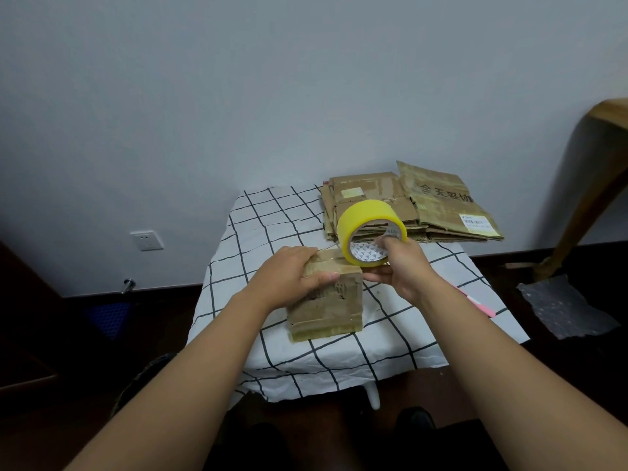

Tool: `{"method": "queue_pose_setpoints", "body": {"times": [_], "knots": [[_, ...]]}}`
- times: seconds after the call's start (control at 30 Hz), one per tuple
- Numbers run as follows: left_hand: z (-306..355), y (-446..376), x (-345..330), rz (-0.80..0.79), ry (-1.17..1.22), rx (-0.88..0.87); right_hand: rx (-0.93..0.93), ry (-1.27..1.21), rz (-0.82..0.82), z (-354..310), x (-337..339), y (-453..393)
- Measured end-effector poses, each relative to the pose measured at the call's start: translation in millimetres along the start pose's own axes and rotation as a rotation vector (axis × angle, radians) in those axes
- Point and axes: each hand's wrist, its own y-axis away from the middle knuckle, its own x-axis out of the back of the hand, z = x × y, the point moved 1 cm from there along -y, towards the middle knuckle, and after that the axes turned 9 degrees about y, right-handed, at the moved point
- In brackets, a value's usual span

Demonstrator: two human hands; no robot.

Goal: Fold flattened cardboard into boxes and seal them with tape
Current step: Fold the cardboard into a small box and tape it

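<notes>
A small folded cardboard box point(328, 305) stands on the checked tablecloth point(272, 226) in the middle of the table. My left hand point(289, 277) grips the box's top left corner, thumb on the front face. My right hand point(397, 266) holds a yellow tape roll point(367, 219) upright at the box's top right edge, fingers hooked through its core. A strip of tape runs from the roll across the box top.
Several flattened cardboard pieces point(438, 205) are stacked at the table's back right. A pink pen-like object point(479, 304) lies by the right edge. A wooden chair point(591, 185) and bubble wrap point(564, 307) stand to the right; a wall socket point(146, 241) is at the left.
</notes>
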Motion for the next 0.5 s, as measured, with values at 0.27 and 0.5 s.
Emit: {"method": "queue_pose_setpoints", "body": {"times": [0.27, 0.5], "knots": [[-12, 4, -17, -0.005, 0.024, -0.039, 0.007, 0.017, 0.032, 15, -3, 0], [-15, 12, -33, 0.023, 0.010, -0.079, 0.017, 0.000, 0.082, 35, -3, 3]]}}
